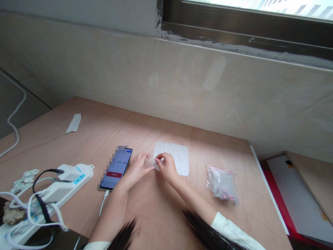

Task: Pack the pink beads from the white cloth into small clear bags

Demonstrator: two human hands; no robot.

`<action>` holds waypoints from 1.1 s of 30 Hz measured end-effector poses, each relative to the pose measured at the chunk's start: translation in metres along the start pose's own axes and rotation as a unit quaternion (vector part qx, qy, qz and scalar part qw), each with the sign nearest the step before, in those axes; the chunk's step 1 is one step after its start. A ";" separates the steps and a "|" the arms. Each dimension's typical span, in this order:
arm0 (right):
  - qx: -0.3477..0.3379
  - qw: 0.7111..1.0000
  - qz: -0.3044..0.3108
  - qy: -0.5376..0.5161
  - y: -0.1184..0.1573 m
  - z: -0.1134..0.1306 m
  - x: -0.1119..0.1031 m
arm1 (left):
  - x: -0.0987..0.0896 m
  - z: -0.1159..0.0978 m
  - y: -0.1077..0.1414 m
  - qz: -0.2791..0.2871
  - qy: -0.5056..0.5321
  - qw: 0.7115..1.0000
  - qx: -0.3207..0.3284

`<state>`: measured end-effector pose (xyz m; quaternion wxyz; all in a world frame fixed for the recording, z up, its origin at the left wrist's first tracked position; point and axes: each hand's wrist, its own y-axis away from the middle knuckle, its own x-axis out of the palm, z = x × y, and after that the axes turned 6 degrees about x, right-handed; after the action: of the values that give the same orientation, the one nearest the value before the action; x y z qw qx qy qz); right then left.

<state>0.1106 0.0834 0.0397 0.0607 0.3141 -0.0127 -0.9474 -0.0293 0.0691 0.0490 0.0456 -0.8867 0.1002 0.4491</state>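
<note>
My left hand [139,166] and my right hand [166,166] meet over the table, just in front of a white paper sheet [181,159]. Between them is a small, see-through plastic piece [156,165], perhaps a little bag; its exact kind is too small to make out. The left thumb and fingers are closed on its left side. My right thumb and index finger pinch its right edge, with that hand partly covering the paper's near-left corner. A clear zip bag [221,184] with pink at its edges lies right of my right hand, untouched.
Left of my hands a phone [116,169] showing a timer is plugged into a white cable [104,198]. A white power strip [70,187] with tangled cords fills the near left. A torn white paper strip [74,123] lies farther back. The tiled wall [125,76] borders the wooden table [104,118].
</note>
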 end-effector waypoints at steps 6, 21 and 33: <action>0.007 0.999 -0.014 -0.041 0.024 0.017 -0.018 | 0.002 -0.021 0.000 -0.018 0.073 0.997 0.032; 0.075 0.978 -0.025 -0.193 0.068 -0.007 -0.069 | -0.016 -0.065 0.024 0.027 0.291 0.956 -0.010; 0.077 0.985 -0.074 -0.135 0.057 -0.017 -0.073 | -0.021 -0.077 0.008 0.089 0.228 0.969 0.030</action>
<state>0.1845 0.0357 0.0729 -0.0358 0.1875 -0.0702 -0.9791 0.0173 0.0510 0.1113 0.0075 -0.9515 0.1999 0.2340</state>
